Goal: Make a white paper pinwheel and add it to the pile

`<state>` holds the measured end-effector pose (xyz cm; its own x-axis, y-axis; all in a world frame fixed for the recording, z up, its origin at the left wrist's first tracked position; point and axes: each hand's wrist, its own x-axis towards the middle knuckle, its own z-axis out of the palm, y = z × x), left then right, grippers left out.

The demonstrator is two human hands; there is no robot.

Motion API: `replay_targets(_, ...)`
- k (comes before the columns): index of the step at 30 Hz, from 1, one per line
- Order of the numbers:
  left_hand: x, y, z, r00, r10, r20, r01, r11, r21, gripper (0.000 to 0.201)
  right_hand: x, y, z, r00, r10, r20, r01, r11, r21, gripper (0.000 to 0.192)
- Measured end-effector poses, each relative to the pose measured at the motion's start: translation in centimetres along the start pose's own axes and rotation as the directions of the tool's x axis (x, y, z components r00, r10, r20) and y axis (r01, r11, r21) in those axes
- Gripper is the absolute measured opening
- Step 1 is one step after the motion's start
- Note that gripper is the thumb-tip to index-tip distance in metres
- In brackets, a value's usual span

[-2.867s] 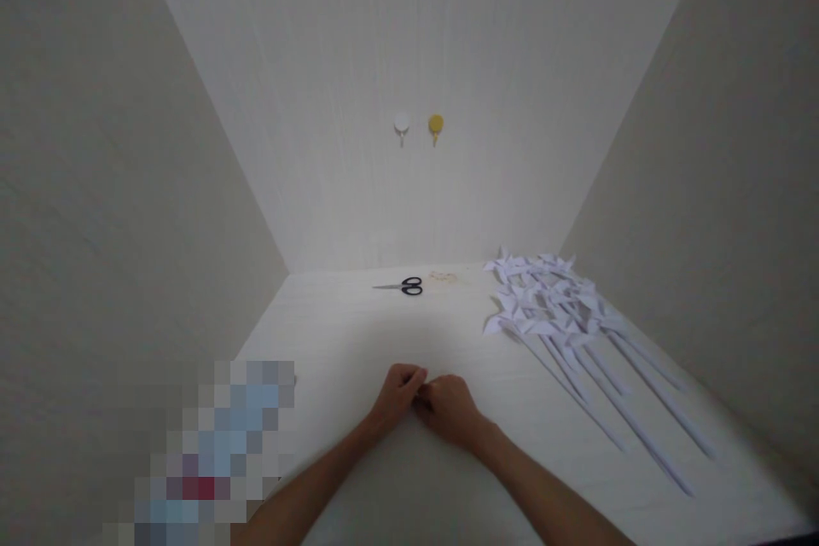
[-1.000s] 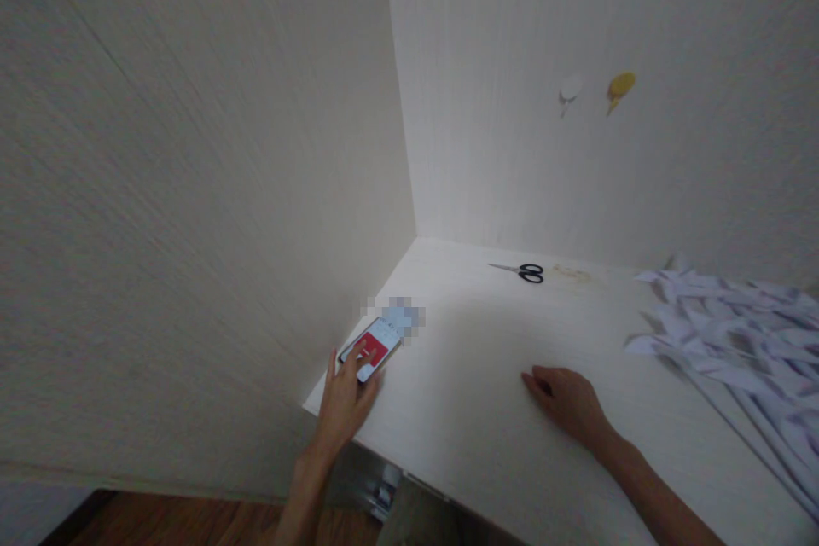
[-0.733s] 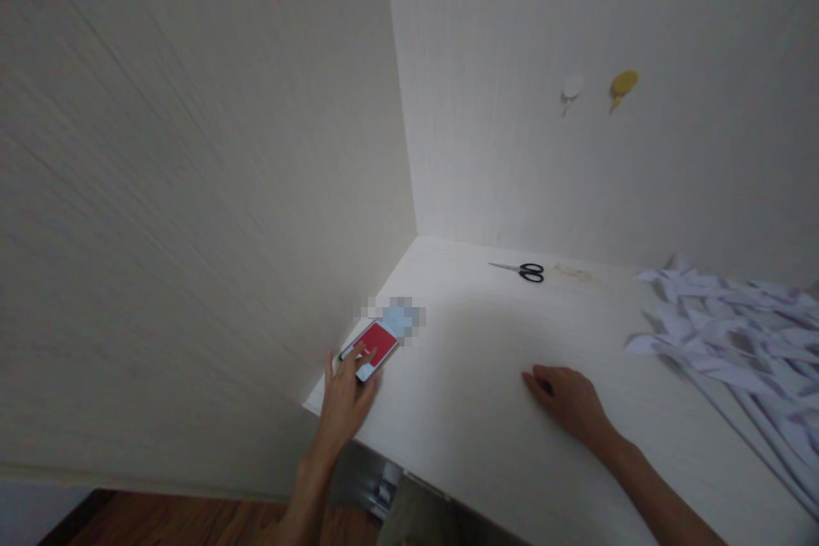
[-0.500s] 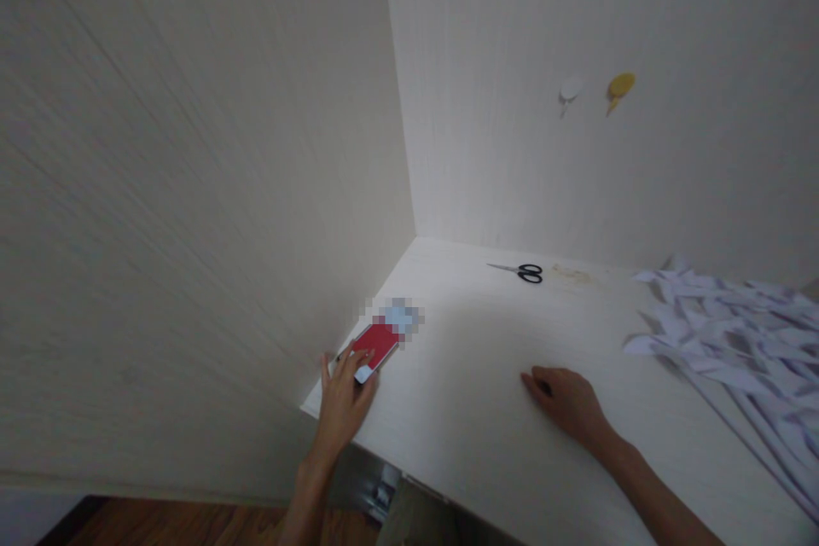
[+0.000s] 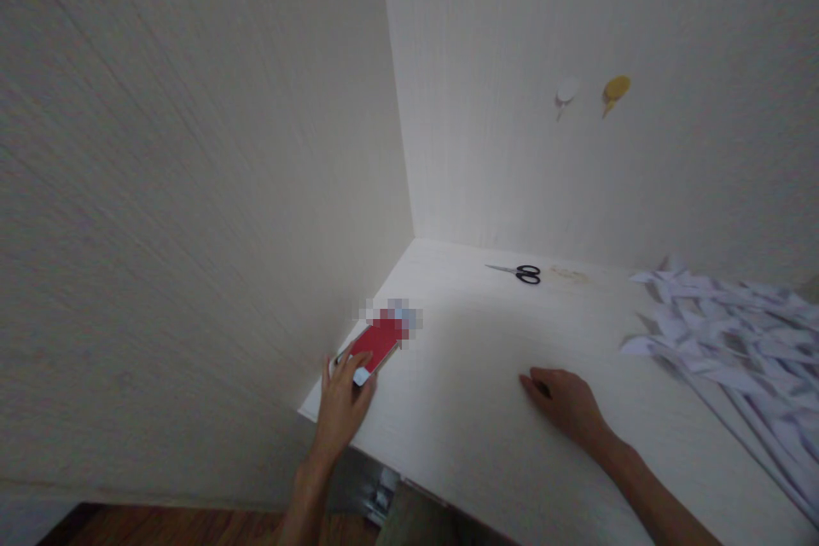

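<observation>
A phone (image 5: 382, 339) lies on the white desk beside the left wall, its lit screen mostly red, with its far end blurred by pixelation. My left hand (image 5: 344, 391) rests over the near end with fingers spread. One fingertip touches the screen, while the thumb is by the lower right edge. To the right, my right hand (image 5: 563, 399) lies on the desk, fingers loosely curled together and nothing visible in them. Black-handled scissors (image 5: 525, 274) lie further back, apart from both hands.
Folded white paper strips (image 5: 729, 320) are heaped on the right of the desk (image 5: 461, 392), with long thin strips trailing forward. A white hook (image 5: 566, 90) and a yellow hook (image 5: 617, 89) are on the back wall. The front edge drops toward a wooden floor (image 5: 166, 525).
On the phone's screen the red area reaches further up and the pale blue part has shrunk. Both hands have stayed nearly in place; the view has shifted slightly.
</observation>
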<state>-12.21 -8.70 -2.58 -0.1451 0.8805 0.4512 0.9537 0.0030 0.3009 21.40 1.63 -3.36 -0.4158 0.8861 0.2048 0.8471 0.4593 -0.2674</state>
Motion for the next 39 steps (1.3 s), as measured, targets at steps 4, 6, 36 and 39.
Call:
replay_targets(4, -0.03, -0.20, 0.12, 1.000, 0.008, -0.002, -0.008, 1.000, 0.002, 0.029, -0.01, -0.05, -0.02, 1.000, 0.000, 0.012, 0.000, 1.000, -0.010, 0.039)
replay_targets(6, -0.06, -0.30, 0.20, 1.000, 0.013, -0.012, -0.013, 1.000, 0.003, 0.029, 0.02, -0.04, 0.01, 1.000, -0.001, 0.001, 0.001, 1.000, -0.012, 0.039)
replay_targets(36, -0.18, -0.57, 0.58, 0.999, -0.024, -0.039, 0.021, 0.997, -0.078, 0.030, 0.06, 0.04, 0.02, 1.000, -0.021, -0.010, 0.020, 0.999, -0.027, 0.039)
replay_targets(39, -0.23, -0.63, 0.63, 0.999, -0.027, -0.042, 0.024, 0.996, -0.082, 0.030, 0.07, 0.06, 0.09, 1.000, -0.012, -0.012, 0.012, 1.000, -0.027, 0.039)
